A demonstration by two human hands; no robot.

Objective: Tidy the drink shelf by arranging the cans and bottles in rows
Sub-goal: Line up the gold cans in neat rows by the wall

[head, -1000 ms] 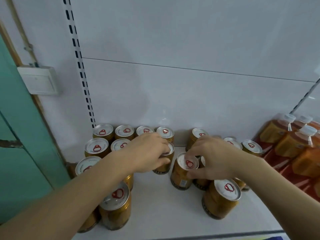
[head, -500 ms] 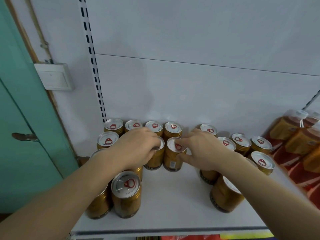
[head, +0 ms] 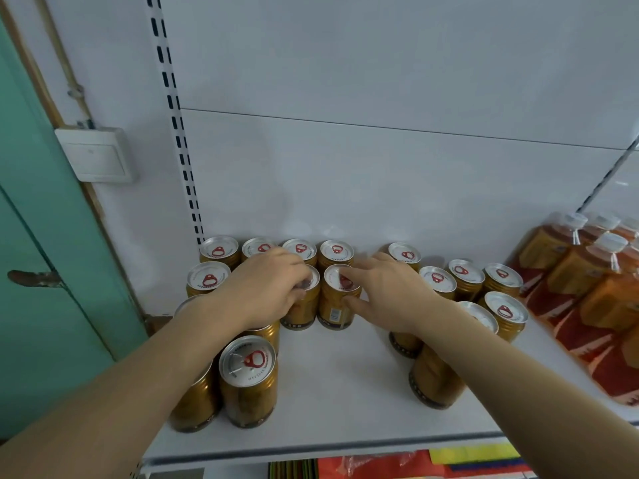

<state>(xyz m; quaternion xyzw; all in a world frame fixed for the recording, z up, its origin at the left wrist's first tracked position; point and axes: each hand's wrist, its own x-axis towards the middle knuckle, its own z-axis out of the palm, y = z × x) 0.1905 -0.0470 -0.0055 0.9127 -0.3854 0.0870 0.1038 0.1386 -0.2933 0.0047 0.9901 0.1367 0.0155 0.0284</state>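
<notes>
Cans are standing in loose rows on the shelf. Left hand is gripping one gold can by its top; right hand is pinching its neighbour, risking toppling packed cans behind.

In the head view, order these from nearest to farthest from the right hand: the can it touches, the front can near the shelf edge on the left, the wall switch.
1. The can it touches, under the right hand, middle of the shelf.
2. The front can, lower left, near the shelf edge.
3. The wall switch, far left on the wall.
</notes>
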